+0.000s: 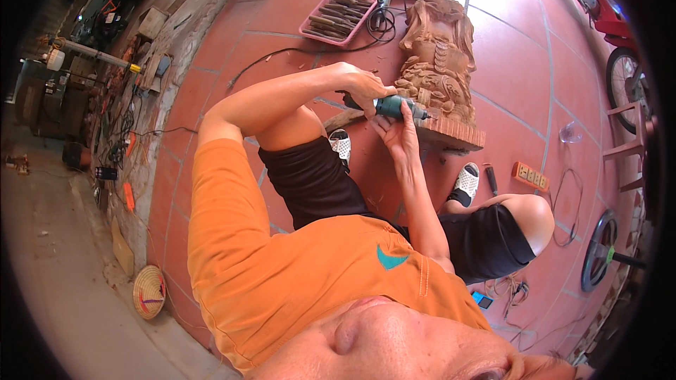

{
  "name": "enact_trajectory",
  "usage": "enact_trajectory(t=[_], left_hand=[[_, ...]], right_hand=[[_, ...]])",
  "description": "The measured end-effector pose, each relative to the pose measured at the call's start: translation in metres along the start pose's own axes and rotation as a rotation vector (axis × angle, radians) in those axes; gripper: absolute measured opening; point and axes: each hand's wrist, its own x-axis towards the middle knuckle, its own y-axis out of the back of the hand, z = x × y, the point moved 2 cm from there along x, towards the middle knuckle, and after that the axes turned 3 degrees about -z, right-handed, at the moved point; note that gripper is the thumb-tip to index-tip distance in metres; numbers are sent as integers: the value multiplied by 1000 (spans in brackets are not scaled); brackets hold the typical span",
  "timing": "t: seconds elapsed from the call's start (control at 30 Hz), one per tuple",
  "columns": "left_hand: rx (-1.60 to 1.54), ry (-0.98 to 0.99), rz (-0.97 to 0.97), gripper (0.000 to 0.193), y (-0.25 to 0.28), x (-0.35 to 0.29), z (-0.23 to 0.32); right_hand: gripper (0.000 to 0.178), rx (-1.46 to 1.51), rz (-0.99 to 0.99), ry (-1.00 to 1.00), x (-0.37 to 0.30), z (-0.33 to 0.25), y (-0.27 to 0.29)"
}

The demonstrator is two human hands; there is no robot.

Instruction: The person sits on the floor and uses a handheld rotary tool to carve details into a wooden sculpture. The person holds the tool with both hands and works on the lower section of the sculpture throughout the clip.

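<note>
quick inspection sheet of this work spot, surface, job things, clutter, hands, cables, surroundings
Surface: red tiled floor with pale joints
Job's things: carved wooden figure upright on its base; green power tool with its tip near the base, contact unclear
Clutter: pink tray of hand tools; black-handled tool on the floor
Hands: left hand grips the power tool's rear; right hand holds it nearer the tip
Cables: black cord runs below the tray; thin cord loops beside the orange socket block
Surroundings: red motorbike at right; woven hat at lower left
</note>
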Motion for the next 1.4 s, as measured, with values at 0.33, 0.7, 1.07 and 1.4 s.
enact_trajectory(t=[0.33,0.7,1.07,1.4], left_hand=[[-1,-19,7,84,3,-3,-4],[-124,24,-58,81,10,-6,15],[-73,-53,6,82,3,3,0],[-81,-98,13,81,2,7,-1]], right_hand=[[44,22,8,-9,-1,4,-7],[51,58,-27,45,-7,3,-9],[40,91,40,35,-5,6,-10],[37,117,55,80,-10,9,-12]])
